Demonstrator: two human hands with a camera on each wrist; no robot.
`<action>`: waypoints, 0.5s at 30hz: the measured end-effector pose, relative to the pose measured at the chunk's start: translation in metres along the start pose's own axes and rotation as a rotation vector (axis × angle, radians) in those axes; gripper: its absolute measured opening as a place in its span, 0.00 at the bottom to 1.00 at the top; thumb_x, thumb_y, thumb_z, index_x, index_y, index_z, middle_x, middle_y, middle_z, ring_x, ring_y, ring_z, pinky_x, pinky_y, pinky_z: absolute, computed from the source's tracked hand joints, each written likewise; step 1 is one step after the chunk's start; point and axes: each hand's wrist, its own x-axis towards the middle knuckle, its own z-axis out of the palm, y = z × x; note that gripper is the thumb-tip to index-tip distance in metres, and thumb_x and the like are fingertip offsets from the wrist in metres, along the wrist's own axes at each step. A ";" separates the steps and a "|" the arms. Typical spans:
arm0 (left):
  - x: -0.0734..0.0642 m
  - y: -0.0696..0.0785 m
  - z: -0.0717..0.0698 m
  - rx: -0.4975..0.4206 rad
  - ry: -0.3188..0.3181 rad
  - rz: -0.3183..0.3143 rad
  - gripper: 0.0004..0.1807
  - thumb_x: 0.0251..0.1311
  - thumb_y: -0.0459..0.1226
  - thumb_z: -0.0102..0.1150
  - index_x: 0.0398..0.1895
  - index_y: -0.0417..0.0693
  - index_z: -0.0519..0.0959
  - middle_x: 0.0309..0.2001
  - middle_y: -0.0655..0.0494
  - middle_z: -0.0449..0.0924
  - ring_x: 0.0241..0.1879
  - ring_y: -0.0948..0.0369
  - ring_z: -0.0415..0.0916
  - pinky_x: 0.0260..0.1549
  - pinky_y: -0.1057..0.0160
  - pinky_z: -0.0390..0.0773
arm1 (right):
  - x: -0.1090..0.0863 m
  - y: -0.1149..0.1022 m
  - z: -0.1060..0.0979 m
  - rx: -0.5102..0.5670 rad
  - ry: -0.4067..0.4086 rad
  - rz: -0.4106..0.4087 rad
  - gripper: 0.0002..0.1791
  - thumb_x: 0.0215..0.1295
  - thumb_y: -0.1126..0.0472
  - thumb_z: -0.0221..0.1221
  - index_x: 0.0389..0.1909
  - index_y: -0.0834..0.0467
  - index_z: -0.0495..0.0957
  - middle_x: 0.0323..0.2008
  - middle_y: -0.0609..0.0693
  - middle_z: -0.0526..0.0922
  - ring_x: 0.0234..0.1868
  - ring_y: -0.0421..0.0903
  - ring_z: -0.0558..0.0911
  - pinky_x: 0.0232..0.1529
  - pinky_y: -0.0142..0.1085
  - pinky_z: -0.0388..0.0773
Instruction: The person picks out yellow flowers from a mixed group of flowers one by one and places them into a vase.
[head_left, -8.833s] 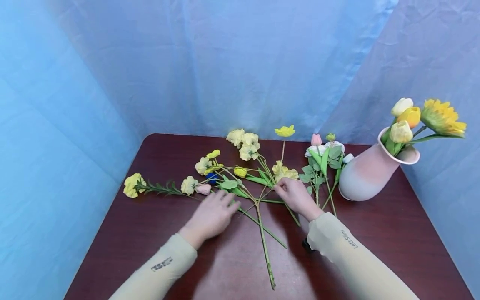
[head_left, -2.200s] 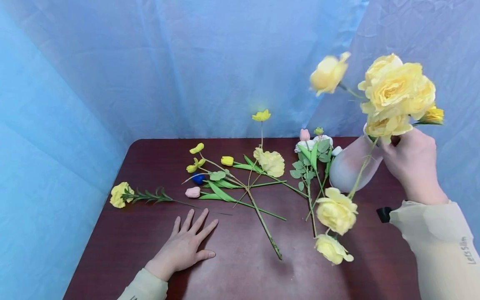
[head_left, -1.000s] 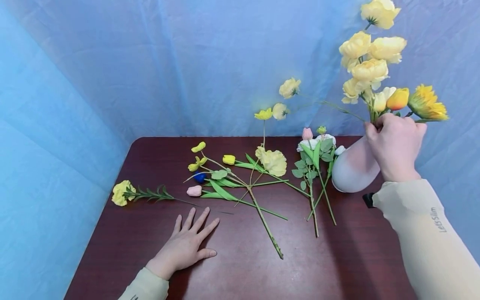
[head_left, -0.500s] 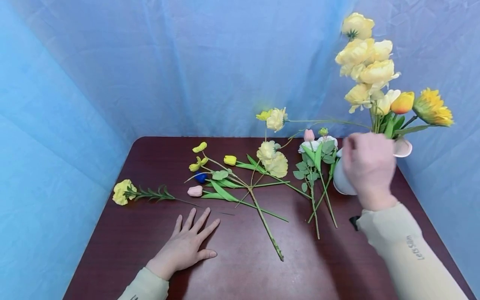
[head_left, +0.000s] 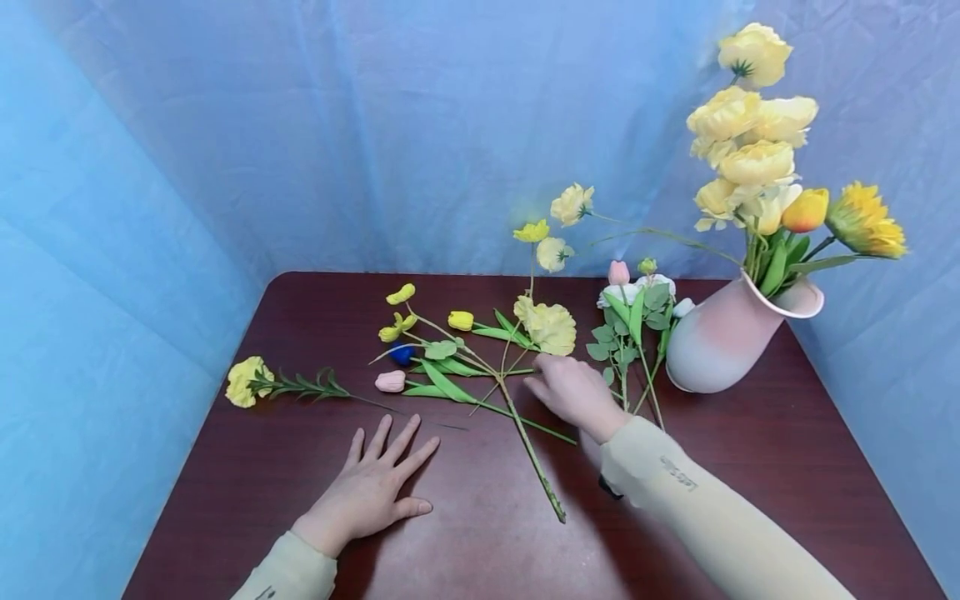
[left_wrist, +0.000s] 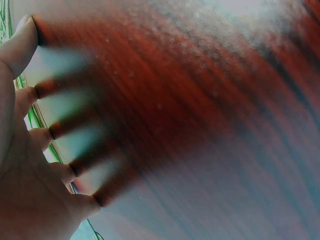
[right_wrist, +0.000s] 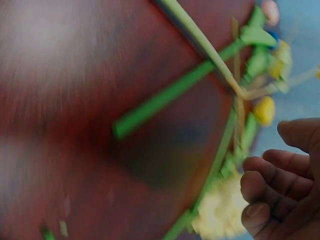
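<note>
Right hand holds nothing, fingers loosely bent, thumb apart. Just beyond it, on the glossy dark-red wood-grain table, lies a pale-yellow, ruffled, fabric-looking flower, wide and creased; left of that, a smooth bright-yellow tulip bud. Left hand flat on table, fingers spread. Pink-to-pale-blue flared-rim vase farther right.

Over my feed the table looks like smooth, grained wood, glossy enough to catch glare. I read the vase as smooth, matt ceramic. The bloom looks thin, ruffled and cloth-like to me; the tulip seems smooth and rubbery, the stem knobbly plastic. I see sheeny, creased cloth in the curtain, matt fabric in the sleeve.
</note>
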 end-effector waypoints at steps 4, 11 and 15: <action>0.000 -0.001 0.000 -0.002 -0.003 -0.001 0.46 0.61 0.66 0.59 0.80 0.67 0.59 0.83 0.51 0.46 0.79 0.35 0.41 0.69 0.25 0.46 | 0.010 -0.012 0.023 0.045 -0.112 0.071 0.16 0.69 0.48 0.65 0.28 0.52 0.76 0.23 0.45 0.78 0.21 0.45 0.76 0.24 0.42 0.72; 0.001 -0.001 -0.001 -0.013 -0.014 0.000 0.45 0.62 0.65 0.60 0.81 0.67 0.58 0.83 0.51 0.45 0.79 0.35 0.40 0.69 0.25 0.45 | 0.022 -0.021 0.046 0.072 -0.128 0.145 0.18 0.67 0.57 0.66 0.21 0.53 0.69 0.17 0.45 0.70 0.18 0.45 0.70 0.20 0.39 0.66; 0.000 -0.001 -0.001 -0.005 -0.013 -0.003 0.45 0.62 0.65 0.59 0.81 0.68 0.59 0.83 0.51 0.45 0.79 0.35 0.41 0.69 0.25 0.45 | 0.025 -0.025 0.047 0.133 -0.070 0.165 0.16 0.61 0.65 0.61 0.18 0.54 0.66 0.15 0.44 0.65 0.18 0.44 0.67 0.20 0.36 0.64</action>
